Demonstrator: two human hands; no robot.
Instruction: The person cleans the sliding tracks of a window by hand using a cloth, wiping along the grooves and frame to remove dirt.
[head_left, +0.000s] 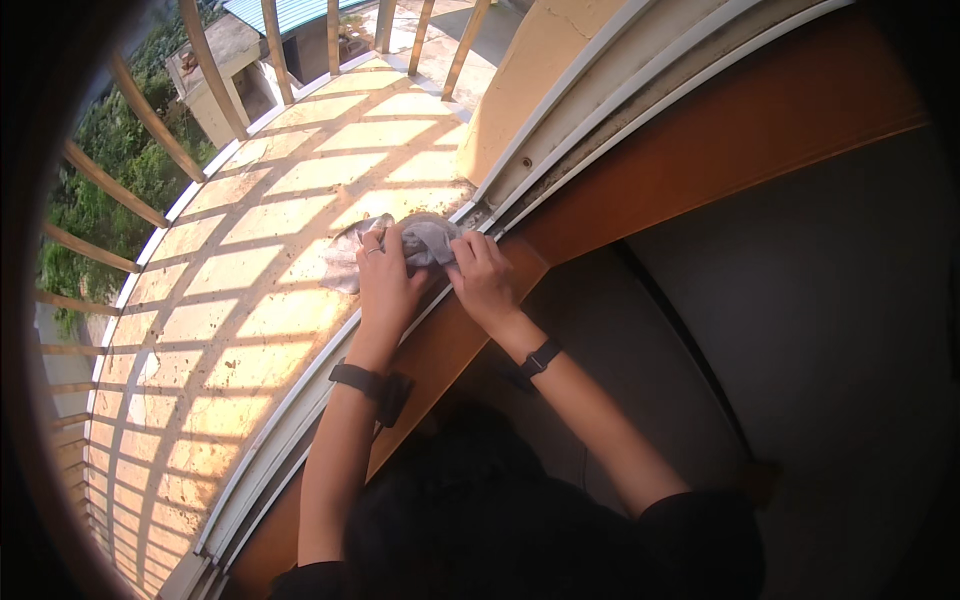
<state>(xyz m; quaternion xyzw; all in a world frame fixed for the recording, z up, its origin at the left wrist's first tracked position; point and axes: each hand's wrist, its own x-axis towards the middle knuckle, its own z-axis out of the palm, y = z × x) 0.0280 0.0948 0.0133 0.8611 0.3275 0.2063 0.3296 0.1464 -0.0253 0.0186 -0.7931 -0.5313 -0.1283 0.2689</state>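
Note:
A crumpled grey cloth (pixel 428 240) is bunched at the window's white sliding track (pixel 285 430), close to the corner where the track meets the wall. My left hand (pixel 388 275) grips the cloth from the left, its fingers curled into the folds. From the right, my right hand (pixel 482 278) pinches the cloth's edge right over the track. A loose flap of the cloth spreads onto the sunlit ledge beyond my left fingers. Dark bands circle both wrists, and the left one carries a dark block. Dirt shows in the track beside my right fingertips.
Outside lies a yellowish ledge (pixel 210 330) with scattered debris and barred shadows. Upright railing bars (pixel 150 100) line its outer edge, with trees (pixel 110 190) and a small building beyond. A brown wooden sill (pixel 640 195) runs along the inner side of the track.

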